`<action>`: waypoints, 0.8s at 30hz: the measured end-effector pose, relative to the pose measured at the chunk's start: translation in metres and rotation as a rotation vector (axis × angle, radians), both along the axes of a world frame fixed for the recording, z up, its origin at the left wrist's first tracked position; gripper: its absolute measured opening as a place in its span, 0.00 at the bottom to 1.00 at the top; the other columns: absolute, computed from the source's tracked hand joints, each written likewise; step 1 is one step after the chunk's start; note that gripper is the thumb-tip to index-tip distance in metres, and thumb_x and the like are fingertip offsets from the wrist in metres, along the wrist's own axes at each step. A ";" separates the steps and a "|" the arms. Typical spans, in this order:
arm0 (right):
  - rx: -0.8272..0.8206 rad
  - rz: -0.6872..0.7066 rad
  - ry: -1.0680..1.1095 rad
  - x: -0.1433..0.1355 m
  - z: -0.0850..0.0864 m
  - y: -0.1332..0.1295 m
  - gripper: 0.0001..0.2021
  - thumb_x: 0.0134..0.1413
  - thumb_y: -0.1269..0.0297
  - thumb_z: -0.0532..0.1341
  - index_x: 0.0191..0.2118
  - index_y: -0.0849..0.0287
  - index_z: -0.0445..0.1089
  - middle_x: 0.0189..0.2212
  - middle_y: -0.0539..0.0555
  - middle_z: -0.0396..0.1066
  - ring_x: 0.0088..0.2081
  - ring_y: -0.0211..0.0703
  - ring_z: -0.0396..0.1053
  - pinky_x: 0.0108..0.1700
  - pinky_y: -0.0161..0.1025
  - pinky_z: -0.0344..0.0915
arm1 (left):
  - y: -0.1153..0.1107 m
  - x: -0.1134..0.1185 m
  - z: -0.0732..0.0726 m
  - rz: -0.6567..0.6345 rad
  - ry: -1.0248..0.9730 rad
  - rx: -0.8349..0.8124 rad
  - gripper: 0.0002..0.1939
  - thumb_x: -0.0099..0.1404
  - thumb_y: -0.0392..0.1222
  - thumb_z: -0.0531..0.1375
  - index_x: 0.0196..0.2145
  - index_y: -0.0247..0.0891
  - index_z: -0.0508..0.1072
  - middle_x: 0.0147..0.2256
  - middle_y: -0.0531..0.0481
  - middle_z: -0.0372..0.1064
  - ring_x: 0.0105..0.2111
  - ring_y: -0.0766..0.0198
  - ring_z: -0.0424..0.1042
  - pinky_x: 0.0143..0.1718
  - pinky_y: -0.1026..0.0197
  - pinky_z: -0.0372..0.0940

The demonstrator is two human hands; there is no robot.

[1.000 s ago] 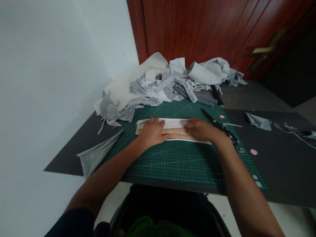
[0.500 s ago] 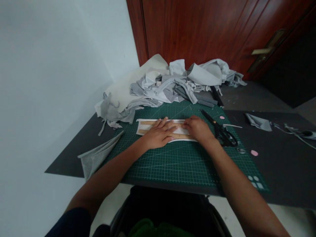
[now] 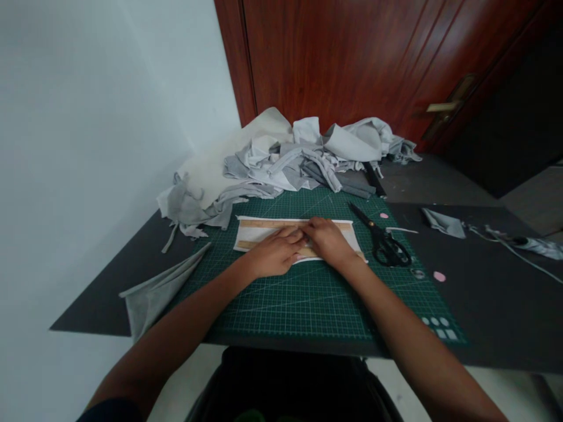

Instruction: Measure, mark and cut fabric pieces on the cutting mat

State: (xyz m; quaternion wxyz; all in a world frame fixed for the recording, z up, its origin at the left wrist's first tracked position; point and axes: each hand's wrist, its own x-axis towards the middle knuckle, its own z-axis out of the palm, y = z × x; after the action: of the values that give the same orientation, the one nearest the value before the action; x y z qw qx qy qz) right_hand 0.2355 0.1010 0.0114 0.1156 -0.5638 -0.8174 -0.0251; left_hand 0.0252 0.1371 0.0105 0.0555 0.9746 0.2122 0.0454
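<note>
the grip: left hand (image 3: 276,253) flat and open, right hand (image 3: 327,239) curled (pinch unclear), over white cloth (image 3: 253,234) and wooden strips (image 3: 264,223).

Between the forearms (image 3: 189,328), passage is left over the near cutting mat (image 3: 299,308), while the far side is blocked by heaped fabric (image 3: 285,167) and the right hand (image 3: 326,237) is flanked by scissors (image 3: 373,227).

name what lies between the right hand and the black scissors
In the head view: the white fabric, bearing the right ends of two wooden rulers, then bare green cutting mat.
</note>
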 end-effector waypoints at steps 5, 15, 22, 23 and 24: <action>-0.019 0.010 0.093 0.003 -0.007 0.006 0.15 0.64 0.77 0.57 0.48 0.60 0.78 0.45 0.62 0.73 0.47 0.50 0.69 0.51 0.41 0.62 | -0.006 0.003 0.006 -0.011 -0.070 0.002 0.21 0.74 0.41 0.55 0.62 0.37 0.69 0.62 0.43 0.67 0.65 0.53 0.61 0.68 0.50 0.55; 0.015 0.086 0.248 0.011 -0.016 0.016 0.26 0.51 0.87 0.53 0.49 0.62 0.79 0.49 0.63 0.74 0.51 0.50 0.70 0.56 0.41 0.64 | -0.020 0.008 0.012 -0.002 -0.010 0.076 0.15 0.72 0.42 0.58 0.52 0.34 0.77 0.46 0.42 0.72 0.49 0.51 0.71 0.56 0.49 0.65; -0.035 -0.057 0.082 0.002 -0.011 0.011 0.24 0.57 0.82 0.55 0.55 0.59 0.76 0.56 0.62 0.72 0.54 0.54 0.68 0.53 0.44 0.62 | -0.022 0.009 0.018 -0.008 0.007 0.052 0.13 0.70 0.41 0.60 0.49 0.35 0.78 0.44 0.43 0.73 0.47 0.52 0.72 0.52 0.51 0.66; -0.033 -0.075 0.057 0.001 -0.009 0.010 0.25 0.57 0.82 0.55 0.56 0.59 0.75 0.57 0.62 0.72 0.54 0.55 0.68 0.52 0.46 0.62 | -0.022 0.009 0.018 -0.014 0.009 0.052 0.13 0.70 0.41 0.60 0.48 0.35 0.78 0.44 0.43 0.73 0.46 0.52 0.72 0.52 0.52 0.67; -0.027 -0.092 0.035 -0.001 -0.007 0.009 0.25 0.58 0.81 0.55 0.57 0.59 0.75 0.57 0.62 0.71 0.53 0.56 0.68 0.52 0.47 0.61 | -0.023 0.009 0.019 -0.025 0.013 0.051 0.12 0.70 0.42 0.60 0.47 0.35 0.78 0.43 0.44 0.73 0.45 0.53 0.73 0.51 0.52 0.67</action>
State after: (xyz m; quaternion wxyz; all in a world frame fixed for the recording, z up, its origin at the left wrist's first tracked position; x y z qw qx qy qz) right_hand 0.2344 0.1096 0.0043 0.1211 -0.6025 -0.7888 -0.0095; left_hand 0.0344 0.1143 0.0295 0.0295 0.9785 0.1992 0.0436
